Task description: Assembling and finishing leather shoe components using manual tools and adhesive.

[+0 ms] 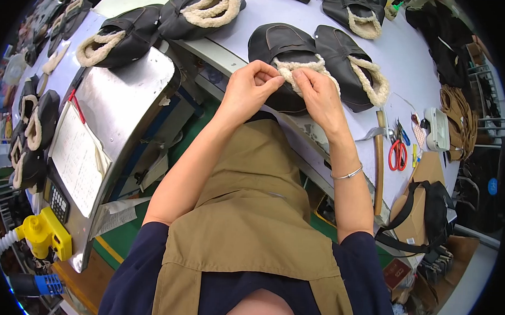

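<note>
A black shoe [279, 39] with cream fleece lining lies in front of me at the table's near edge. My right hand [318, 97] is closed on the fleece trim around its opening, thumb and fingers pressed together. Just to the left, my left hand [253, 91] has its fingers curled and its thumb and forefinger pinched by the same trim. Whatever that pinch holds is too small to make out. A second black fleece-lined shoe [340, 53] rests against the first on its right side.
More black fleece-lined shoes [131, 31] lie at the far left, and another shoe [355, 7] at the far right. A hammer [379, 163], red-handled scissors [398, 155] and a white plastic box [437, 129] are on the right. A notebook [78, 150] and calculator [57, 199] sit left.
</note>
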Motion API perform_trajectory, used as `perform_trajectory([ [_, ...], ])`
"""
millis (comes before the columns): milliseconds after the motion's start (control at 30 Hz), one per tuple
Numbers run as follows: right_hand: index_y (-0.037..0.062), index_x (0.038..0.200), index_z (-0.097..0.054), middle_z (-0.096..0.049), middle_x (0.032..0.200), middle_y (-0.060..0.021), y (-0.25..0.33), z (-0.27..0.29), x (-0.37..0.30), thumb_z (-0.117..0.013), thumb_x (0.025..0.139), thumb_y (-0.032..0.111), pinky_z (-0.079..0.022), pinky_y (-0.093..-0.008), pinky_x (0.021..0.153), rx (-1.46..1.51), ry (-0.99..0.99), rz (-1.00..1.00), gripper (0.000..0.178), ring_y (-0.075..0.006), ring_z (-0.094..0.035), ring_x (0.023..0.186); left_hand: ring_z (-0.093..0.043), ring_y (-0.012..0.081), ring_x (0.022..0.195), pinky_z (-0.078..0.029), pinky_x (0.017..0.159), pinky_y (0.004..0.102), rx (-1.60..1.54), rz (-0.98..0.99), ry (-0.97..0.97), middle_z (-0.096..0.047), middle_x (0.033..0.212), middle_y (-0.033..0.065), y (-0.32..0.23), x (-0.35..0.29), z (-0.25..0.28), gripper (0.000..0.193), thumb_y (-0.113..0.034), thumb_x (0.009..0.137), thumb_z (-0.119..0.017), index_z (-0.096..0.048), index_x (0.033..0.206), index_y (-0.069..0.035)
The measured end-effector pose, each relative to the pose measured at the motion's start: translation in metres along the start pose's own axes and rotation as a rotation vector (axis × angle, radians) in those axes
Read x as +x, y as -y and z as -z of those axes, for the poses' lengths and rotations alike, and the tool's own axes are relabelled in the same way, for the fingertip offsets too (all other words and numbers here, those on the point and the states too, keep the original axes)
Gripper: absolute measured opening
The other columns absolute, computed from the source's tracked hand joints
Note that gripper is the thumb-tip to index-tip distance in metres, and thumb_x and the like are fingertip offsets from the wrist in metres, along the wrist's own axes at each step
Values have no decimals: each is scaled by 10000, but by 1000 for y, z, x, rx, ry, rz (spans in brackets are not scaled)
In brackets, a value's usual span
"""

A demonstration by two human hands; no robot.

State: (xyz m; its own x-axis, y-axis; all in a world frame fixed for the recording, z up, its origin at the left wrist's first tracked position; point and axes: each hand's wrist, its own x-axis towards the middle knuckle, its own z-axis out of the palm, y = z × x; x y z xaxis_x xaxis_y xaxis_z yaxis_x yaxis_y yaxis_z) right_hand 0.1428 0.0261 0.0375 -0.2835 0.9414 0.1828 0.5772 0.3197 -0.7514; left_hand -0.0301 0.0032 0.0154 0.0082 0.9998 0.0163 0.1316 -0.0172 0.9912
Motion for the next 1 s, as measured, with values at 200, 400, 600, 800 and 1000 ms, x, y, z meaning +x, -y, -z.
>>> perform_trajectory([
  [200, -19, 820, -583, -537, 649, -196, -5, -2, -1, -490, 979, 291, -403, -406, 571, 71, -18, 12, 360, -325, -519, 583, -473, 36, 679, -401, 604, 196, -85, 89, 41, -562, 776, -46, 9, 5, -6, 122, -143, 908, -657, -634, 948, -29],
  [400, -15, 842, -601, -549, 655, -197, -8, -2, -1, -490, 981, 303, -413, -402, 576, 43, -33, 32, 364, -326, -527, 586, -494, 69, 741, -412, 692, 233, -606, 197, 115, -546, 797, -42, 7, -9, 0, 105, -166, 933, -630, -614, 915, -64],
  [600, -14, 847, -602, -549, 665, -202, -10, -3, -1, -484, 982, 309, -416, -401, 579, 50, -41, 37, 370, -337, -536, 596, -532, 77, 674, -449, 677, 222, -321, 199, 19, -586, 753, -26, 26, -4, 27, 174, -227, 930, -649, -626, 906, -57],
  [800, -12, 857, -605, -554, 671, -195, -5, -2, -2, -496, 975, 294, -420, -392, 580, 46, -36, 27, 345, -323, -540, 596, -561, 60, 703, -463, 613, 217, -97, -25, -57, -629, 796, 13, 5, -4, -4, 207, -161, 835, -745, -628, 916, -11],
  [1000, 11, 929, -654, -626, 748, -161, 0, 2, -5, -606, 895, 296, -444, -373, 608, 53, 38, 37, 291, -277, -560, 619, -521, 43, 656, -419, 559, 192, -315, -16, -153, -625, 797, 5, 15, 5, -14, 122, -101, 910, -660, -570, 941, -25],
])
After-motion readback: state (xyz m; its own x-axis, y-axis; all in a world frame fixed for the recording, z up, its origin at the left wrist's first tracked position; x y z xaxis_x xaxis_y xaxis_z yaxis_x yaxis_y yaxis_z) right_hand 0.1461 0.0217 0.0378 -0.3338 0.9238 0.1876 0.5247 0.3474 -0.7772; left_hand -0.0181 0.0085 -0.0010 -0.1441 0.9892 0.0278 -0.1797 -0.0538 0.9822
